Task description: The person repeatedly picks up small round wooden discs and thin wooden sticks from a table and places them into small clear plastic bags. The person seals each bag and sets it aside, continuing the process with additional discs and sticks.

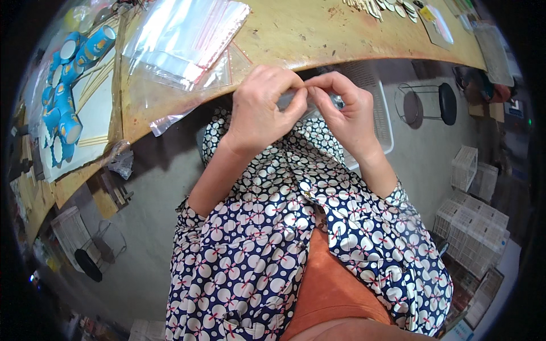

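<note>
My left hand (263,108) and my right hand (347,111) meet just in front of the table edge, above my lap. Thumb and forefinger of each are pinched, and the fingertips touch. Whatever they pinch is too small or hidden to name. A bit of something clear and shiny shows behind the fingers. On the table (296,34), beyond my left hand, lies a pile of clear plastic bags (185,34) with a reddish edge strip. One clear bag (170,121) hangs over the table's edge.
Several blue paper cups (70,128) and thin wooden sticks (94,141) lie on a white board at left. Small pale wooden pieces (392,8) are at the far edge. A white plastic basket (388,128) stands below my right hand, with a black-topped stool (447,104) beyond.
</note>
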`<state>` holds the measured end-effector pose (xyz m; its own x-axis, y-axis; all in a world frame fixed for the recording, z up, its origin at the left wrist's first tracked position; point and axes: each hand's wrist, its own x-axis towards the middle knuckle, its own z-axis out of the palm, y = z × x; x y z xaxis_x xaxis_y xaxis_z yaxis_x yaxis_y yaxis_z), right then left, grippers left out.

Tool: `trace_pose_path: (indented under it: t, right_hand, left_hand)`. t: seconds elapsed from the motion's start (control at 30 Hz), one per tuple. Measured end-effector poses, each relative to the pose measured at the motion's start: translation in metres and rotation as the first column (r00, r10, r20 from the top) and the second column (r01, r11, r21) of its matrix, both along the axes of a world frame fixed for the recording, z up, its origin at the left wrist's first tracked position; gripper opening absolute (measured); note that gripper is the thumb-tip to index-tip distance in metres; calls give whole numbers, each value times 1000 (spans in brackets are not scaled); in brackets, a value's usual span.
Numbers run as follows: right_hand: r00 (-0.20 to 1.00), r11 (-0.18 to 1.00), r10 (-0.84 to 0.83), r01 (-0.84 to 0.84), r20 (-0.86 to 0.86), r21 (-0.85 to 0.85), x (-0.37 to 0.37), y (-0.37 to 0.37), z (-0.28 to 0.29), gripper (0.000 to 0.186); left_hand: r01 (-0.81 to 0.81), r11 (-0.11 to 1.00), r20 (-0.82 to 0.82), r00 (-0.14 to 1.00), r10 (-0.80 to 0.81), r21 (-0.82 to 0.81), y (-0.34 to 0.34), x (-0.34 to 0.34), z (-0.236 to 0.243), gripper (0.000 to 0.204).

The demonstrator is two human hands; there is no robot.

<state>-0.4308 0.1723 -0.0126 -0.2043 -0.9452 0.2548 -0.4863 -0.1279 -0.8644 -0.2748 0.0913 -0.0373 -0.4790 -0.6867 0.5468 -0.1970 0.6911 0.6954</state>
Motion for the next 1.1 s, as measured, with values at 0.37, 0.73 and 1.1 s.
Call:
trace_pose_path:
  t: [0.37,0.73,1.1]
  right_hand:
    - [919,987,-143,105,367,121,-96,31,-24,8]
    - [643,785,-460,616,-612,57,-183,82,-78,19]
    - [931,952,-233,277,-281,132,-104,33,-58,14]
  left_hand:
    - [176,982,257,954,-153,-66,-5,28,27,13]
    - [-492,826,483,672,561,-276,-151,122,3,29]
    - [-312,846,-415,764,494,432,-183,152,-20,11]
